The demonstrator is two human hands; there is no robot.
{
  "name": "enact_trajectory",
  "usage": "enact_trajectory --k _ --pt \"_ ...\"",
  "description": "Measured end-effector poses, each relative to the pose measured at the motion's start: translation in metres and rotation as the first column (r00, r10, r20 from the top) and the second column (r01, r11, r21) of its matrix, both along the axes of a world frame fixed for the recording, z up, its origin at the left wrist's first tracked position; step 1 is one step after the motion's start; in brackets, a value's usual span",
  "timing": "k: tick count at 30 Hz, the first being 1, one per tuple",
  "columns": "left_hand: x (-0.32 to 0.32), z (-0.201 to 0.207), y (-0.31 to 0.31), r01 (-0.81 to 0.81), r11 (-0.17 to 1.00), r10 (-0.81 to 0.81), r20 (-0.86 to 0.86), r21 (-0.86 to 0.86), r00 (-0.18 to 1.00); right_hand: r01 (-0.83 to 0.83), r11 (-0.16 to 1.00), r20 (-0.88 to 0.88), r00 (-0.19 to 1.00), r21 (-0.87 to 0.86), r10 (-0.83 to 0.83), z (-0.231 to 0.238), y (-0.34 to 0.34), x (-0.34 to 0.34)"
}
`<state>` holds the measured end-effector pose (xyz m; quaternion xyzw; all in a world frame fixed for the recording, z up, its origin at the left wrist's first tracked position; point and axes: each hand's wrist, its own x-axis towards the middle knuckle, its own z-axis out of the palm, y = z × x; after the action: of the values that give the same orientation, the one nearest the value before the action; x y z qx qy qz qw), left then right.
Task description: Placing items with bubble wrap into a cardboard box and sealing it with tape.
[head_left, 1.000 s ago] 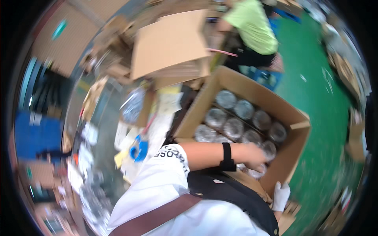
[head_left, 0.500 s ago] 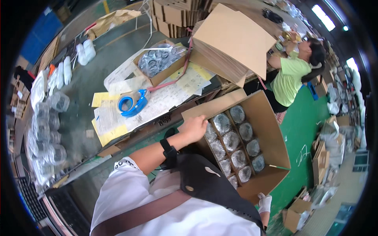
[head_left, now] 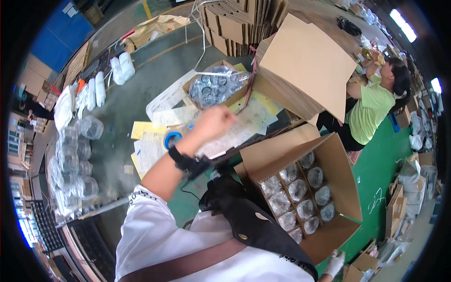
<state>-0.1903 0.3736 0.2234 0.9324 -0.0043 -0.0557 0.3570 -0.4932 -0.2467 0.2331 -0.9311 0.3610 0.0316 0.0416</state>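
My left hand [head_left: 213,123], bare and with a black band [head_left: 184,160] at the wrist, is up over the papers [head_left: 178,115] on the table. Motion blurs its fingers, and no held thing shows. The blue tape dispenser [head_left: 173,139] lies just beside it, partly hidden by my forearm. An open cardboard box [head_left: 336,235] stands in front of me at the right. Several round, plastic-wrapped jars [head_left: 305,209] sit in rows between its cardboard dividers. At the box's near right edge, my right hand [head_left: 334,263] in a white glove grips the flap.
A carton of plastic-wrapped round parts [head_left: 213,89] stands on the dark table [head_left: 141,101]. Clear jars [head_left: 87,188] line its left side, near white rolls [head_left: 123,68]. Stacked cardboard sheets [head_left: 305,61] lie beyond the box. A co-worker in a yellow-green shirt [head_left: 369,115] sits at the far right.
My left hand has left the box's flap and moved left and away from me, over the papers near the tape dispenser. My right hand stays by the box. The whole view has shifted.
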Motion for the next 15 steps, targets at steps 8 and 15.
enact_trajectory --k 8,15 --pt "0.126 -0.066 0.066 0.018 0.927 0.108 -0.312 0.375 0.944 -0.216 0.755 0.459 0.879 0.619 -0.126 0.089 0.162 0.096" --pt "0.109 -0.07 0.115 0.263 0.954 -0.263 -0.02 0.141 0.965 -0.456 0.702 0.454 0.866 0.547 0.209 0.135 0.343 0.219"
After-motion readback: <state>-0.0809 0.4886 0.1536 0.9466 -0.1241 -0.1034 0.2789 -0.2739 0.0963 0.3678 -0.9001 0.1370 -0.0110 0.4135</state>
